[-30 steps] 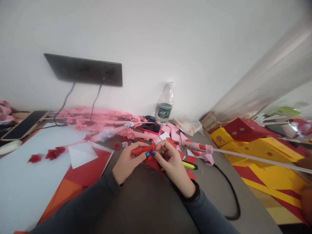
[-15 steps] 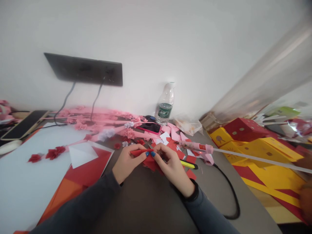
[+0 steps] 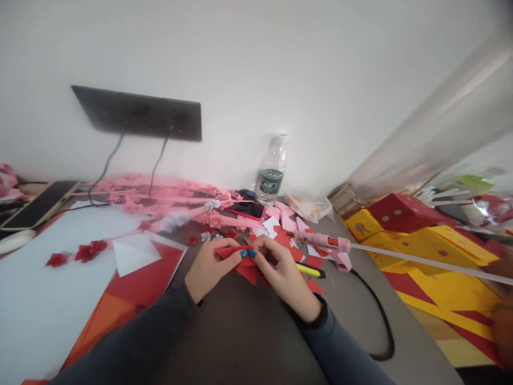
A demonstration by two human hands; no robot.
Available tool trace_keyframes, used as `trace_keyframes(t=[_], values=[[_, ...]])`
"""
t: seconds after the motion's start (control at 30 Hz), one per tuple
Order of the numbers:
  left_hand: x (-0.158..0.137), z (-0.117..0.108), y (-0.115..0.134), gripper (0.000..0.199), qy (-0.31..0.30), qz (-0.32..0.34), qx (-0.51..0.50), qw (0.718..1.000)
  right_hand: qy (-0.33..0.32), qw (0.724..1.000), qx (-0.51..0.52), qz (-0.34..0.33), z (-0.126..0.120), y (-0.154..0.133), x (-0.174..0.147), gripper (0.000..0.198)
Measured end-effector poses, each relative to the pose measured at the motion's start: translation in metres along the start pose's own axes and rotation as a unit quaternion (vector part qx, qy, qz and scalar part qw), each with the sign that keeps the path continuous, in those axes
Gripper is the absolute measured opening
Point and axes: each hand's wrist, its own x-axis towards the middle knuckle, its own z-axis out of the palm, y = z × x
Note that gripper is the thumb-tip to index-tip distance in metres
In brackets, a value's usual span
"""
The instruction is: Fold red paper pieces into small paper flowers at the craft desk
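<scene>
1. Red flowers (image 3: 86, 254) lie on a white sheet (image 3: 52, 299).
2. The left hand (image 3: 210, 263) pinches red paper (image 3: 227, 250), thumb against fingers.
3. The paper is between both hands, over the desk (image 3: 252, 326).
4. The right hand (image 3: 282, 266) pinches it too.
5. Farther right lies a pink glue gun (image 3: 339, 246).

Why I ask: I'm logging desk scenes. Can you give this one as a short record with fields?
Left hand: pinching red paper
Right hand: pinching the same paper
Beyond the hands: bottle, upright near the wall; pink-edged phone
Right of the hands: glue gun with a black cord; yellow cutter, partly behind the right hand
Left of the hands: red flowers over a white sheet
Far right: yellow box and red box
Unclear: number of paper layers pinched
</scene>
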Motion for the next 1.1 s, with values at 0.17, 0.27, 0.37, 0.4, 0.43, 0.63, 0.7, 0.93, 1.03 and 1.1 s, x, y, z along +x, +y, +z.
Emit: trace_keyframes(t=[0.17, 0.27, 0.37, 0.4, 0.43, 0.63, 0.7, 0.93, 1.03, 1.1], values=[[0.001, -0.001, -0.001, 0.018, -0.007, 0.000, -0.011, 1.000, -0.003, 1.000, 0.008, -0.004, -0.001, -0.001, 0.000, 0.025], [0.001, 0.000, -0.003, 0.018, -0.014, -0.013, -0.039, 0.999, -0.009, 1.000, 0.012, -0.011, -0.001, -0.003, 0.000, 0.026], [0.001, -0.001, -0.004, 0.017, -0.019, -0.016, -0.047, 0.999, -0.015, 1.000, 0.014, -0.015, -0.002, -0.005, 0.000, 0.025], [0.001, -0.001, -0.004, 0.017, -0.019, -0.014, -0.042, 0.999, -0.018, 1.000, 0.014, -0.014, -0.002, -0.005, 0.000, 0.025], [0.001, -0.001, -0.004, 0.016, -0.019, -0.012, -0.035, 0.999, -0.022, 1.000, 0.014, -0.013, -0.002, -0.005, 0.000, 0.024], [0.000, 0.000, -0.002, 0.020, -0.025, -0.021, -0.045, 0.998, -0.024, 1.000, 0.015, -0.013, -0.003, -0.003, 0.000, 0.028], [0.000, 0.003, -0.003, 0.025, -0.020, -0.051, -0.099, 0.994, -0.007, 1.000, 0.018, -0.018, -0.003, -0.003, 0.000, 0.029], [0.002, 0.010, -0.006, 0.032, -0.016, -0.059, -0.195, 0.979, 0.023, 0.999, 0.035, -0.024, 0.002, -0.003, -0.001, 0.030], [0.001, 0.011, -0.007, 0.033, -0.002, -0.083, -0.193, 0.978, 0.031, 0.999, 0.039, -0.016, 0.004, -0.004, -0.002, 0.031], [0.001, 0.011, -0.007, 0.034, 0.004, -0.093, -0.194, 0.976, 0.036, 0.998, 0.043, -0.012, 0.004, -0.004, -0.002, 0.031]])
